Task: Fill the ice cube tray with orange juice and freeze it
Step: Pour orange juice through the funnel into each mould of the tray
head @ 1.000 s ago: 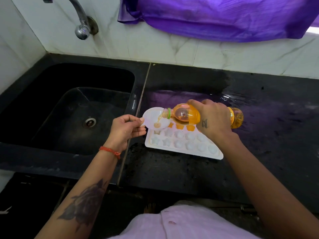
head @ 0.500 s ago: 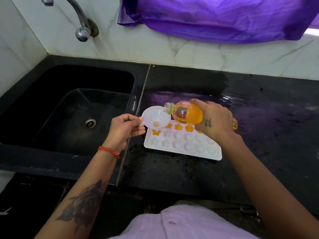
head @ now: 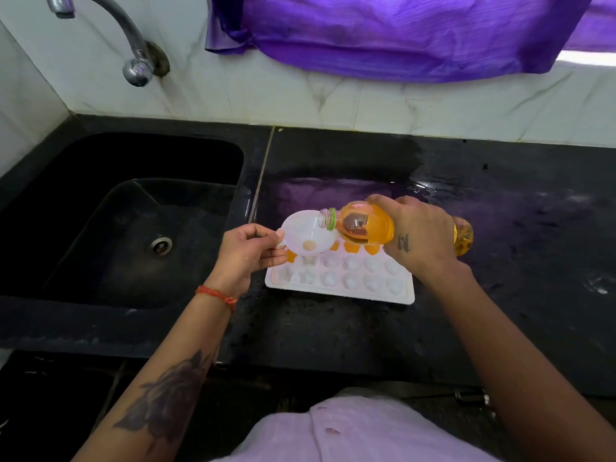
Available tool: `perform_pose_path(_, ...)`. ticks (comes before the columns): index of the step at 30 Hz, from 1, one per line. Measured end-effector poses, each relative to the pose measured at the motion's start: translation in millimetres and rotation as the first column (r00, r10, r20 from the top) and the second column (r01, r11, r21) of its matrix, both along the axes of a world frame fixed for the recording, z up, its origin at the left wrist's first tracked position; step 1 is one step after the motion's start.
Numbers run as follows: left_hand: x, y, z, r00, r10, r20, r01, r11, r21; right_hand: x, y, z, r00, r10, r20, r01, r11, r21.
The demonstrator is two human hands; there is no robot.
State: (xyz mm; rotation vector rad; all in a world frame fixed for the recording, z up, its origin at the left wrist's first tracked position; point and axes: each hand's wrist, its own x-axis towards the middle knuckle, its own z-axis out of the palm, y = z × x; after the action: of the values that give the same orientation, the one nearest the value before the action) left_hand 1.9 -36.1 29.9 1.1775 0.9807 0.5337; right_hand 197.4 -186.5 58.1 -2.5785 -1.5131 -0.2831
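A white ice cube tray (head: 340, 293) lies on the black counter just right of the sink. Its far row of cells holds orange juice; the nearer rows look white. My left hand (head: 248, 250) pinches the rim of a white funnel (head: 305, 233) held over the tray's far left corner, with a little juice at its throat. My right hand (head: 418, 236) grips an uncapped orange juice bottle (head: 361, 223) lying almost level, its mouth over the funnel's rim. No stream of juice shows.
A black sink (head: 126, 225) with a drain lies to the left, a metal tap (head: 133, 58) above it. The black counter (head: 516, 261) is wet and glossy behind the tray. A purple cloth (head: 400, 31) hangs on the wall behind.
The bottle's neck has lifted from pouring to nearly level and the juice stream has stopped. The funnel now sits slightly lower over the tray's corner, holding less juice.
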Motion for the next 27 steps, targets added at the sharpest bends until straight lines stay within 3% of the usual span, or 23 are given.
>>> perform_pose_path(16, 2.5, -3.5, 1.2, 0.999, 0.025, -0.046, -0.025, 1.0, 0.0, 3.9, -3.0, -1.7, 0.999, -0.011, 0.046, 0.013, 0.999, -0.047)
perform_pose_path(27, 4.6, -3.1, 6.6, 1.0, 0.021, -0.018, -0.021, 1.0, 0.016, 3.6, -10.2, 3.0, 0.991, -0.028, -0.135, 0.031, 0.999, 0.018)
